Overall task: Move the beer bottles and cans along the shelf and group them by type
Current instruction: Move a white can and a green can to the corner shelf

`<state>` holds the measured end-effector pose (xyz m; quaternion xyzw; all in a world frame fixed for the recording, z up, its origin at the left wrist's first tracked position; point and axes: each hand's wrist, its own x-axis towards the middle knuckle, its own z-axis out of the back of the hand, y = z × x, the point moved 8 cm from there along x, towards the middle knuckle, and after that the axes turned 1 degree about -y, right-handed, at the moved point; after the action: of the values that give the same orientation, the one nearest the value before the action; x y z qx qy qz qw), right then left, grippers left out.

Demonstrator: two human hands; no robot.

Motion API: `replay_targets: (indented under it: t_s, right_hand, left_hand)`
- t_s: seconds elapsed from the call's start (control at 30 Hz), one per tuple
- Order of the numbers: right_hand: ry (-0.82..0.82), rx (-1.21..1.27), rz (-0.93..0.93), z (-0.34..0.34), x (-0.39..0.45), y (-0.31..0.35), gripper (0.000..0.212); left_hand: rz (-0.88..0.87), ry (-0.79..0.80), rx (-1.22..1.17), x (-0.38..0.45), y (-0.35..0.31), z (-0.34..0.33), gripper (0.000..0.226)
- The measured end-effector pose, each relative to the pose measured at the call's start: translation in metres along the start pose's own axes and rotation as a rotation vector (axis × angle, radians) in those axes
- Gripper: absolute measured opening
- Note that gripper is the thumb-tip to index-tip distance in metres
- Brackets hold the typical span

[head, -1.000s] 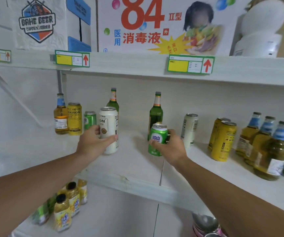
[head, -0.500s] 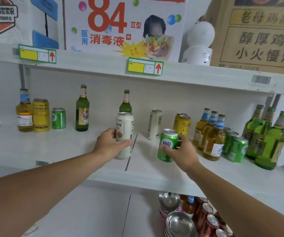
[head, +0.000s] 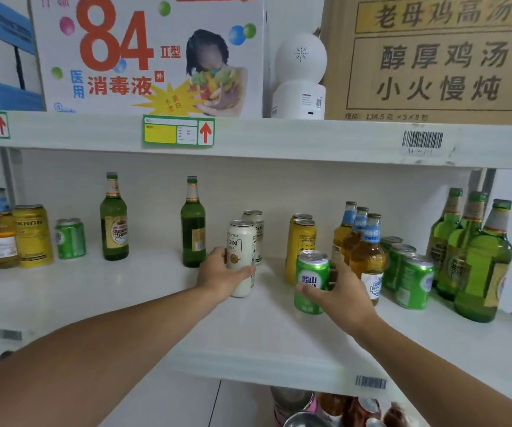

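My left hand grips a tall white can standing just in front of a second white can. My right hand holds a short green can in front of two yellow cans and three amber bottles. Further right stand several green cans and three light green bottles. Two dark green bottles stand apart at mid-shelf. At far left stand an amber bottle, a yellow can and a green can.
The white shelf has bare room between the groups. The shelf above carries cardboard boxes and a white round device. Below the front edge show metal bowls and more bottles.
Both hands have carried their cans rightwards along the shelf. The white can now stands by the second white can, and the green can has neared the amber bottles and green cans.
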<state>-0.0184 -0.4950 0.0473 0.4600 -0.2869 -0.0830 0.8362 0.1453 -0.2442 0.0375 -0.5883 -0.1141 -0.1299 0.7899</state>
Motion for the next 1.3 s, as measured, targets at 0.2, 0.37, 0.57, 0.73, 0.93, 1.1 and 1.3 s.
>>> replay_targets:
  t_s: [0.2,0.37,0.57,0.73,0.93,1.1,1.3]
  right_hand:
    - [0.012,0.019,0.007,0.000,0.006,-0.008,0.065]
    - [-0.018,0.036,-0.017,0.001,0.006,-0.007,0.062]
    - [-0.057,0.011,-0.048,0.008,0.002,-0.007,0.062]
    - [-0.072,0.018,-0.070,0.018,-0.014,-0.010,0.062]
    - [-0.126,-0.133,-0.103,0.083,-0.036,-0.034,0.062]
    - [-0.216,-0.137,-0.145,0.148,-0.037,-0.065,0.065]
    - [-0.280,-0.134,-0.175,0.197,-0.026,-0.106,0.065]
  left_hand:
    - [0.009,-0.017,0.029,0.028,0.012,-0.021,0.063]
    - [0.004,-0.004,0.076,0.049,0.012,-0.028,0.060]
    - [-0.027,-0.005,0.062,0.064,0.016,-0.034,0.064]
    - [-0.025,-0.013,0.088,0.071,0.022,-0.029,0.069]
    - [0.038,-0.003,0.221,0.044,0.023,-0.036,0.090]
    - [0.029,-0.022,0.290,0.013,0.005,-0.040,0.066]
    - [0.019,-0.070,0.324,-0.031,-0.027,-0.057,0.067]
